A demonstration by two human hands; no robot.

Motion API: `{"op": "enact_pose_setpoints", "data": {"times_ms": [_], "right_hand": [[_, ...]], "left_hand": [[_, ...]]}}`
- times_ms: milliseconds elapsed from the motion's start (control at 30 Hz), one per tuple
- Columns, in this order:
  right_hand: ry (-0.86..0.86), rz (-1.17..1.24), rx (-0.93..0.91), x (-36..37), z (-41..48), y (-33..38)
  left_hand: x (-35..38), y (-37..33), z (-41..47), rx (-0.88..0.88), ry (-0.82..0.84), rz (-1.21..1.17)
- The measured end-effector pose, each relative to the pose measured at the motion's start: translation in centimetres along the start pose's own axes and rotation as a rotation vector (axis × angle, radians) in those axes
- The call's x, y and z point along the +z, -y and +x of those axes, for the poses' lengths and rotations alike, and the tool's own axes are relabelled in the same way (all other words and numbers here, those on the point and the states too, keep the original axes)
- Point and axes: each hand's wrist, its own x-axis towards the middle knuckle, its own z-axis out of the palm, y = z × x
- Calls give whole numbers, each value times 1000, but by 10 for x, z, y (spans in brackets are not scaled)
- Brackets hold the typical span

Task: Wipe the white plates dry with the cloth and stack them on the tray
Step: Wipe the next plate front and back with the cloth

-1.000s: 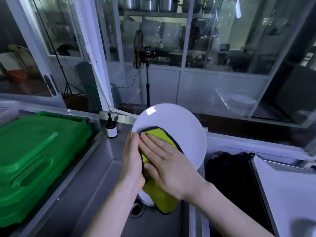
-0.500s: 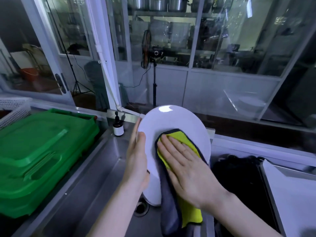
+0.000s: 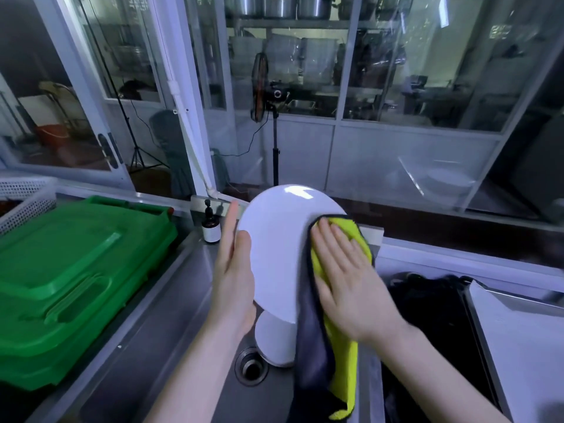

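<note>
I hold a round white plate (image 3: pixel 274 248) upright over the steel sink (image 3: pixel 171 315). My left hand (image 3: pixel 233 279) grips its left edge, thumb on the front and fingers behind. My right hand (image 3: pixel 351 282) lies flat, fingers straight, pressing a yellow cloth with a dark border (image 3: pixel 341 346) against the plate's right side. The cloth's lower end hangs down past the plate. A second white plate (image 3: pixel 273 340) lies in the sink below, partly hidden by the held plate and the cloth.
A green plastic crate lid (image 3: pixel 70 270) fills the left counter, with a white perforated basket (image 3: pixel 24 193) behind it. A small dark bottle (image 3: pixel 210 227) stands at the sink's back rim. The drain (image 3: pixel 251 366) is under the plates. A pale tray (image 3: pixel 518 346) and a black heap (image 3: pixel 427 315) lie right.
My right hand has slid the cloth from the plate's lower left across to its right edge. My left hand has shifted along the left rim, its thumb now on the front.
</note>
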Motion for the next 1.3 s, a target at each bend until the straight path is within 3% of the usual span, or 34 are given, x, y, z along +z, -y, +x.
{"op": "enact_pose_setpoints", "data": {"times_ms": [100,167,267,367,467,633,800,900,1033,1133,1233,1300], "right_hand": [[-6,106,-195,9,-10,29],[-18,140,-210,8,3,37],[-31,109,-149,1,27,27],[-37,36,35,-7,42,7],[-52,-34,131,-7,27,-7],[22,95,-79,13,-17,31],[52,126,-124,13,19,29],[6,79,12,11,35,5],[-62,0,170,11,26,-24],[-121,357,246,17,5,-19],[-280,824,526,25,-14,-5],[-384,932,681,30,-21,-2]], "left_hand": [[9,8,-4,18,53,37],[14,14,-8,22,94,74],[13,15,-10,38,97,77],[11,10,-12,94,7,118],[3,3,-5,59,-20,9],[9,10,-8,35,-5,-29],[13,35,-22,-10,47,21],[9,28,-23,12,-17,102],[-1,19,-18,-16,-88,23],[-1,13,-18,-26,-112,-26],[1,11,-15,-54,-110,-20],[0,13,-13,-68,-62,26]]}}
